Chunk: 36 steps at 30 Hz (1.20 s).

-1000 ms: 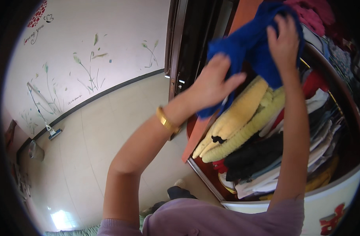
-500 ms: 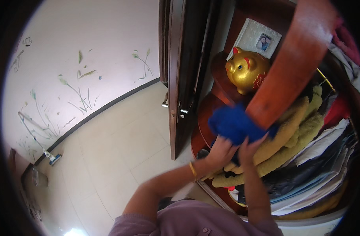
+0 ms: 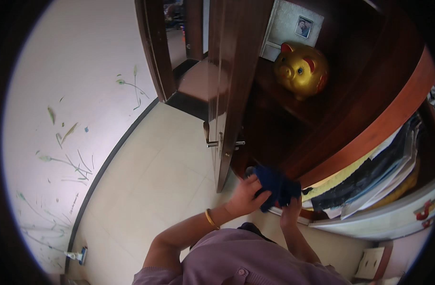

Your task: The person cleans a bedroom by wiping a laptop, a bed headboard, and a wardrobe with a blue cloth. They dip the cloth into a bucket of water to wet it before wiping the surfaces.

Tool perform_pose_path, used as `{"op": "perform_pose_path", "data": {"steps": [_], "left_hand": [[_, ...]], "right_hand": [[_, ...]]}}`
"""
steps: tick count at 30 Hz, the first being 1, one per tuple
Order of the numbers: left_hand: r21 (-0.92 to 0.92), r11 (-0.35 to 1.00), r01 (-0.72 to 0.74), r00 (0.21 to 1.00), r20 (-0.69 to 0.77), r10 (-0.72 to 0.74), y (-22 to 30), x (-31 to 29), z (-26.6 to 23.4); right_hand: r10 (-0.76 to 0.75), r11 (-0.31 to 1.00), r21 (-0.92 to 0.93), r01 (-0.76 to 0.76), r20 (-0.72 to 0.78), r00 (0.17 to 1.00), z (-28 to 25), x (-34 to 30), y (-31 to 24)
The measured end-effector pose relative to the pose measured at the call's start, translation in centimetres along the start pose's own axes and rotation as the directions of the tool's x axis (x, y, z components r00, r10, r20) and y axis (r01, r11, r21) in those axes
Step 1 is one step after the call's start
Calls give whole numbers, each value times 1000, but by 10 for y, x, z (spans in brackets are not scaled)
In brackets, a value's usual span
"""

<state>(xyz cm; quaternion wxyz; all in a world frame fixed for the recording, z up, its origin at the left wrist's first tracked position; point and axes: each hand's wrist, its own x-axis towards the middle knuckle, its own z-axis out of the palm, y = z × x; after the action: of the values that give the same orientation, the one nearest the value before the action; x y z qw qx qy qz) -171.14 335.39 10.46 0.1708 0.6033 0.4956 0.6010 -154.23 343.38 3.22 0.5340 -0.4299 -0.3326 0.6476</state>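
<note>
A bunched dark blue cloth (image 3: 274,185) is held between my two hands, low in front of my body. My left hand (image 3: 246,195), with a gold bangle on its wrist, grips the cloth from the left, thumb and fingers closed on it. On the other side my right hand (image 3: 290,211) pinches its lower right part, the fingertips partly covered by folds. Behind the cloth rises the dark wooden cabinet, whose curved reddish-brown panel (image 3: 369,140) borders a compartment of hanging clothes (image 3: 365,185).
On a cabinet shelf sits a gold piggy bank (image 3: 303,71) before a pale photo frame (image 3: 293,28). A brown door (image 3: 236,85) with a metal handle stands ajar left of the cabinet. A mop head (image 3: 79,255) rests on the tiled floor (image 3: 146,190) near the painted wall (image 3: 84,85).
Both hands have drawn the blue cloth down and nearer my body, away from the panel edge. The view has shifted, showing more of the doorway and less of the clothes.
</note>
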Motion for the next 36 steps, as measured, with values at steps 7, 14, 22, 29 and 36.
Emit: {"op": "perform_pose_path", "data": {"steps": [7, 14, 22, 29, 36], "left_hand": [[510, 740, -439, 844, -47, 534, 58, 143, -138], [436, 760, -482, 723, -292, 626, 58, 237, -170], [360, 927, 106, 977, -210, -30, -134, 66, -70], [189, 975, -116, 930, -325, 173, -110, 81, -64], [244, 806, -539, 795, -168, 583, 2, 258, -117]], "right_hand": [[-732, 597, 264, 758, 566, 380, 260, 31, -131], [-709, 603, 120, 788, 534, 461, 364, 90, -141], [-264, 951, 283, 125, 531, 806, 205, 86, 76], [-518, 831, 35, 555, 410, 750, 206, 70, 51], [-951, 76, -177, 981, 282, 125, 310, 64, -142]]}}
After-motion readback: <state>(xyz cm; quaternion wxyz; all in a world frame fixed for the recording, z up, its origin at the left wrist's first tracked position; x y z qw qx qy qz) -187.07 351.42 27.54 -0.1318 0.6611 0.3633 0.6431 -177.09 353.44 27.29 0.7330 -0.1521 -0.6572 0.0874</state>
